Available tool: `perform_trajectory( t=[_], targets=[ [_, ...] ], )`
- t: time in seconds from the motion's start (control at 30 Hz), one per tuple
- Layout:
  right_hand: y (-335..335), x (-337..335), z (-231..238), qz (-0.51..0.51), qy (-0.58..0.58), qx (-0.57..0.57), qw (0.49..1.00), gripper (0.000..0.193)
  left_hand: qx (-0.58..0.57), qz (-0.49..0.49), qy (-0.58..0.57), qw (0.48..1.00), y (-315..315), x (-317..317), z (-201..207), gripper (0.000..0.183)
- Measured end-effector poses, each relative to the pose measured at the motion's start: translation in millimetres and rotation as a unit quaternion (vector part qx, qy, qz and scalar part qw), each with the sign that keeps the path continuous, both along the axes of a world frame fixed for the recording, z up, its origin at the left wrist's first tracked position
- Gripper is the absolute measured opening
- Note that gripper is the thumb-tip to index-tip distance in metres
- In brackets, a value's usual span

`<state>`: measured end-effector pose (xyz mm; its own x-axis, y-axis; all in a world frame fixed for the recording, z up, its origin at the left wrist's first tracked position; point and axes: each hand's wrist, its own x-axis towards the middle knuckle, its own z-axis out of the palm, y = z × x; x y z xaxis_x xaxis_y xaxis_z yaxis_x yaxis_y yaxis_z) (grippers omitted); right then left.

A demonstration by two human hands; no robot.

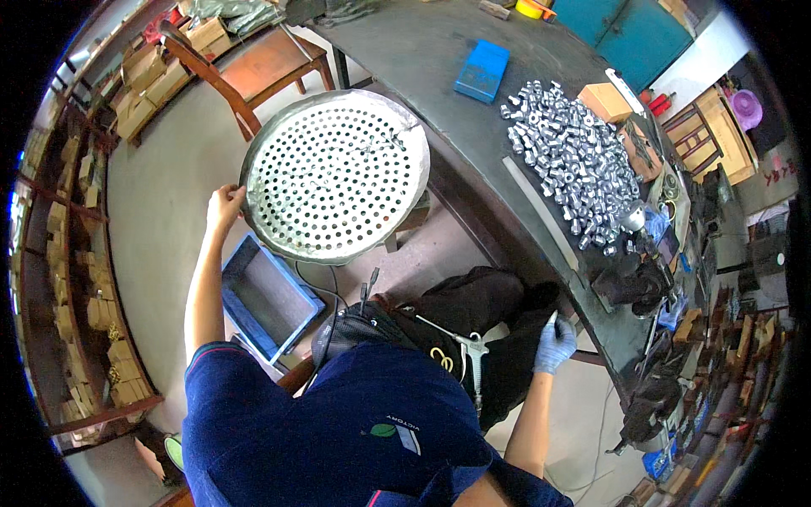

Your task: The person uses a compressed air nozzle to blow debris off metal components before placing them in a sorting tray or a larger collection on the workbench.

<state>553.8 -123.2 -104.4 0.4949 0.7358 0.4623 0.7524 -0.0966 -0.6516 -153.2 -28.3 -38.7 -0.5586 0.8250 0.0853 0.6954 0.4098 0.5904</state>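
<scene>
My bare left hand [226, 207] is closed on the left rim of a large round metal tray [338, 182] drilled with rows of holes. A few small shiny pieces [390, 139] lie on its upper right part. My right hand [556, 345], in a pale blue glove, is beside the table's near edge, above my dark trousers. Its fingers look curled in; whatever they hold, if anything, is too small to make out. A silvery air blow gun [475, 351] rests by my lap, apart from both hands.
On the dark table [405, 51] lie a big heap of metal fittings [574, 160], a blue box [483, 71] and a cardboard box [605, 101]. A blue crate [270, 296] sits below the tray. A wooden chair [262, 68] stands beyond; shelves [76, 253] line the left.
</scene>
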Motion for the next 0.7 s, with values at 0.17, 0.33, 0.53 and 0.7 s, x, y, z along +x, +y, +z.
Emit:
perform_trajectory(
  t=[0.17, 0.33, 0.53, 0.7],
  targets=[
    [-35.9, -50.5, 30.8, 0.145, 0.017, 0.012, 0.989, 0.009, 0.061, 0.031, -0.193, 0.979, -3.5, 25.4, 3.3, 0.045],
    [-73.1, -81.3, 11.8, 0.071, 0.35, -0.163, 0.92, 0.024, 0.051, 0.041, -0.267, 0.961, 7.3, 7.5, -29.2, 0.034],
    [-97.8, -102.9, 29.7, 0.079, 0.277, -0.299, 0.91, 0.032, 0.009, 0.048, -0.367, 0.929, 4.6, 15.8, -11.0, 0.029],
    [-99.4, -102.5, 10.5, 0.15, 0.426, -0.313, 0.836, 0.03, 0.069, 0.06, -0.447, 0.89, 7.5, 21.1, -15.5, 0.025]
  ],
)
